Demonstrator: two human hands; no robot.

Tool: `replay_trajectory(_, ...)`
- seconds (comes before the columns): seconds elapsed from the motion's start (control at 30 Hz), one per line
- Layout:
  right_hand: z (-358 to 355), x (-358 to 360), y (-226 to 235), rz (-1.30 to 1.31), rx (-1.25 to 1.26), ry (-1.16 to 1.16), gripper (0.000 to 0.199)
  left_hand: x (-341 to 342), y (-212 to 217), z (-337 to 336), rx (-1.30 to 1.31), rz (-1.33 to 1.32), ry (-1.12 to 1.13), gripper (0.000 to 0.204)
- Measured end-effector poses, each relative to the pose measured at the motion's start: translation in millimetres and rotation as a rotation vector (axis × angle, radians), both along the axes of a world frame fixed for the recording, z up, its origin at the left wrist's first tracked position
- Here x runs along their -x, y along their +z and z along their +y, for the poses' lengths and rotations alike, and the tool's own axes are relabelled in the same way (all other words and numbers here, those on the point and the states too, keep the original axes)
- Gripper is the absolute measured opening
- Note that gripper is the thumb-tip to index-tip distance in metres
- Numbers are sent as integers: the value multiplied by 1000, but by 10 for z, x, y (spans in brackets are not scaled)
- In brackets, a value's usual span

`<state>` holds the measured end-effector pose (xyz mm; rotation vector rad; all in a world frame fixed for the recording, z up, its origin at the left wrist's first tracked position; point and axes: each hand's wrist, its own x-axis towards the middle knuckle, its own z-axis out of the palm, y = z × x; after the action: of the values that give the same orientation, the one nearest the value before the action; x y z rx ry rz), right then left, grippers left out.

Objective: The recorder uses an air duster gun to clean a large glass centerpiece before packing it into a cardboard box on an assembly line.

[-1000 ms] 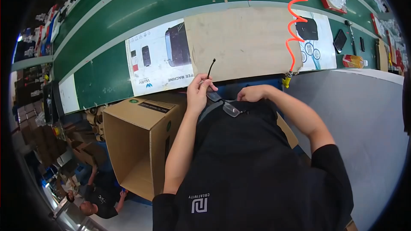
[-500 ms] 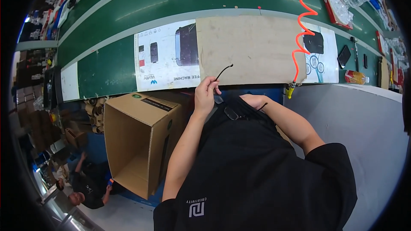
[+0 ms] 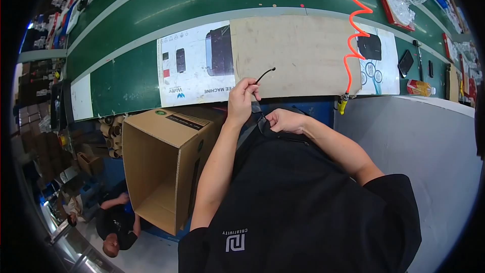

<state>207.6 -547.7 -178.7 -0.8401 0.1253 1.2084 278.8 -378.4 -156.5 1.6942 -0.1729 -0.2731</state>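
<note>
A pair of dark-framed eyeglasses (image 3: 262, 74) is held in front of my black shirt, just off the bench's near edge. My left hand (image 3: 242, 100) is closed round one temple arm, whose curved tip points up over the cardboard. At the lens by the shirt hem, my right hand (image 3: 288, 121) is pinched, thumb against fingers. Dark shirt cloth (image 3: 278, 139) bunches there, so how much of lens or cloth it grips is partly hidden. The other temple arm lies below the right hand, against the shirt.
A cardboard sheet (image 3: 293, 55) covers part of the green bench (image 3: 126, 83). An orange coiled hose (image 3: 348, 71) ends in a yellow nozzle (image 3: 343, 105). An open carton (image 3: 151, 172) stands left; a grey panel (image 3: 429, 151) right. A phone (image 3: 405, 63) and bottle (image 3: 420, 88) lie right. Another person (image 3: 116, 222) is lower left.
My right hand has come out from the shirt hem and moved left to the lens, its fingers now pinched. My left hand still holds the temple arm, slightly higher. The person behind has shifted.
</note>
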Motion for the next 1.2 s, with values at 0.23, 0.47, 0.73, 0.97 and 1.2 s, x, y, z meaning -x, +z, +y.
replay_trajectory(0.23, 44, 53, 15, -8, 137, -252, 56, 255, -108, -68, 60, 57, 23, 11)
replay_trajectory(0.47, -91, -30, 31, 37, -235, -268, 66, 353, -157, -31, 87, -42, 105, 10)
replay_trajectory(0.73, -80, -62, 160, -60, 150, -112, 51, 215, -47, -98, 79, -39, -2, 10)
replay_trajectory(0.97, -130, -30, 251, 13, 38, -71, 44, -117, 41, -124, 135, 41, -71, 11)
replay_trajectory(1.2, 25, -17, 204, -3, 116, -229, 57, -113, -18, -134, 30, -43, -124, 11)
